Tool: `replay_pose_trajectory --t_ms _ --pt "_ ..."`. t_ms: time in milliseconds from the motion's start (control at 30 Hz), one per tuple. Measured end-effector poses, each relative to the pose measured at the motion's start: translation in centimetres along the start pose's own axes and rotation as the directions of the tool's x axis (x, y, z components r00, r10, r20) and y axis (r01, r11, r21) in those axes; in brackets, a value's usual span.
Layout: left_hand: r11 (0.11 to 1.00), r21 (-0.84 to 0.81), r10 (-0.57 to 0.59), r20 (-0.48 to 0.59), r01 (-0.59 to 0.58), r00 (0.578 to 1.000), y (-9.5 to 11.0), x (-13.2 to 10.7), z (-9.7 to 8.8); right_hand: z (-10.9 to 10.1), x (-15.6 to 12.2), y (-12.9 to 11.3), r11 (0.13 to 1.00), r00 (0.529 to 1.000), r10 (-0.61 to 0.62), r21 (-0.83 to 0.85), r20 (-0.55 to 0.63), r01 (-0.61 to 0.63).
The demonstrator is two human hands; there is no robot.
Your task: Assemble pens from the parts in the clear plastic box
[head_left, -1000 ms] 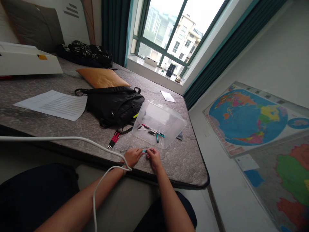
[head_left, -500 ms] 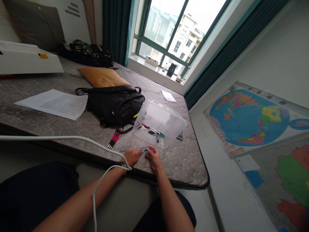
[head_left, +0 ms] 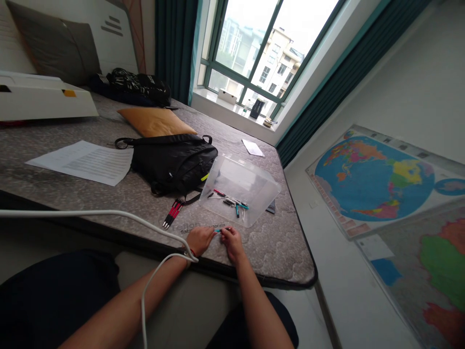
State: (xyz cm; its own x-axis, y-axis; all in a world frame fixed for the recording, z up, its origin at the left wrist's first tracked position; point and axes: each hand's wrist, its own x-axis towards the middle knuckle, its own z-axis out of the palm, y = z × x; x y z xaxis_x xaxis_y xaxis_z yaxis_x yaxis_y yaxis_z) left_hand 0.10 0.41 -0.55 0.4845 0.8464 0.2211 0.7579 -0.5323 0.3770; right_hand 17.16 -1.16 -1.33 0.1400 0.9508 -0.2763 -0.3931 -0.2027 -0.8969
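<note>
Teal plastic shows between the fingertips of both hands: a small teal pen (head_left: 220, 230) is pinched from either side, the left hand (head_left: 199, 239) closed on one end and the right hand (head_left: 232, 244) closed on the other, just above the near edge of the grey quilted mattress (head_left: 276, 242). Over the last second almost nothing has moved. The hands have stayed together on the pen at the same spot, and only the view has tipped a little, so the things on the bed sit slightly lower in the picture. I judge that the handling of this one pen is still going on; it has been neither set down nor carried off, and it is too small to tell whether its cap is on. Both forearms reach forward and converge, wrists low, fingers curled with knuckles up, and a white cable (head_left: 109, 214) runs across the left wrist. Just beyond the hands stands a clear plastic box (head_left: 254, 179) with loose pens (head_left: 230, 199) in it, unchanged. A bundle of red and black pens (head_left: 172, 214) lies to its left, beside a black fabric bag (head_left: 170, 162).
</note>
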Motion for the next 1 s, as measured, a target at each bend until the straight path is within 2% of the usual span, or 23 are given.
replay_pose_trajectory --t_ms 367,433,567,633,833,1000 --pt "0.998 0.051 -0.027 -0.006 0.028 1.000 -0.04 -0.02 0.19 -0.01 -0.13 -0.44 0.999 0.999 0.016 0.051 0.047 -0.019" --pt "0.999 0.047 -0.023 -0.004 0.024 1.000 -0.03 -0.03 0.14 0.12 0.03 -0.30 1.000 0.999 0.005 -0.008 0.051 -0.005" --pt "0.999 0.031 -0.019 -0.004 0.019 1.000 -0.04 -0.08 0.11 0.51 0.41 0.21 0.970 0.998 -0.053 -0.237 0.046 0.062" --pt "0.999 0.037 -0.018 -0.003 0.018 1.000 -0.05 -0.09 0.14 0.64 0.50 0.40 0.958 0.997 -0.074 -0.276 0.030 0.080" --pt "0.997 0.082 -0.015 -0.005 0.015 1.000 -0.04 -0.11 0.29 0.29 0.31 0.41 0.988 0.998 -0.041 -0.145 0.045 0.047" --pt "0.999 0.037 -0.029 -0.012 0.029 1.000 0.02 -0.15 0.21 -0.04 0.26 0.15 0.999 0.999 0.010 -0.044 0.043 -0.008"
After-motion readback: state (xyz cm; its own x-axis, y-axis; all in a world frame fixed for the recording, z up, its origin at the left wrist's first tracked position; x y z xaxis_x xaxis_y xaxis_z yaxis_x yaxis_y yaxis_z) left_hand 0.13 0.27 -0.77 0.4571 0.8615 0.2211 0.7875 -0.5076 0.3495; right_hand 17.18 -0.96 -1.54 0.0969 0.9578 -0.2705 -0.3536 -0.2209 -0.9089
